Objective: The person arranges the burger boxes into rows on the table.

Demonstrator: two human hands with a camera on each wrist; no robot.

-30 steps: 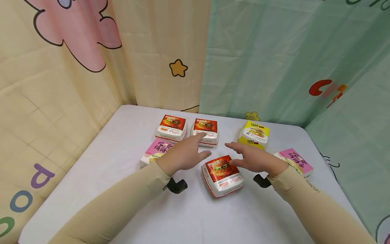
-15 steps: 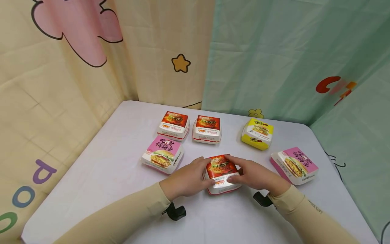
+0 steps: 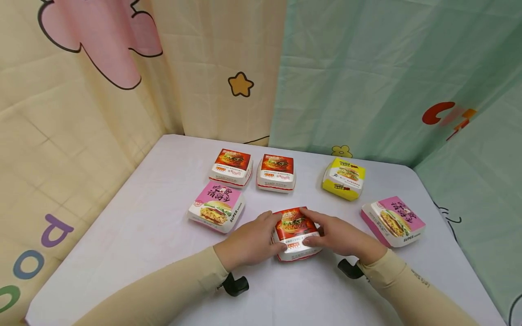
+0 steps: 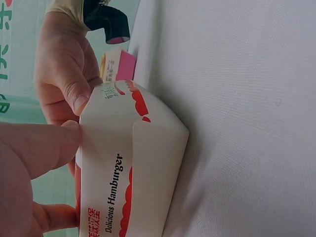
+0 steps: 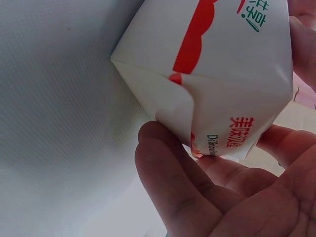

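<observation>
A red-and-white hamburger box (image 3: 295, 226) sits on the white table in front of me, between both hands. My left hand (image 3: 252, 241) grips its left side, thumb at the near top edge and fingers toward the far corner. From the right, my right hand (image 3: 341, 233) holds it, thumb on the top near edge and index finger at the far corner. In the right wrist view, the fingers (image 5: 180, 180) curl along the white side wall of the box. The left wrist view shows the box's printed side (image 4: 111, 182) and its lower edge close over the cloth.
Behind stand two more red-and-white hamburger boxes (image 3: 231, 167) and a yellow one (image 3: 344, 178). One pink hamburger box (image 3: 217, 206) lies left of my left hand, another (image 3: 393, 222) right of my right hand. Curtains (image 3: 346, 77) hang around the table's edges.
Both hands have come down from above the red-and-white hamburger box and now grip its sides. The box has turned slightly, squarer to me. Little differs over the last half second.
</observation>
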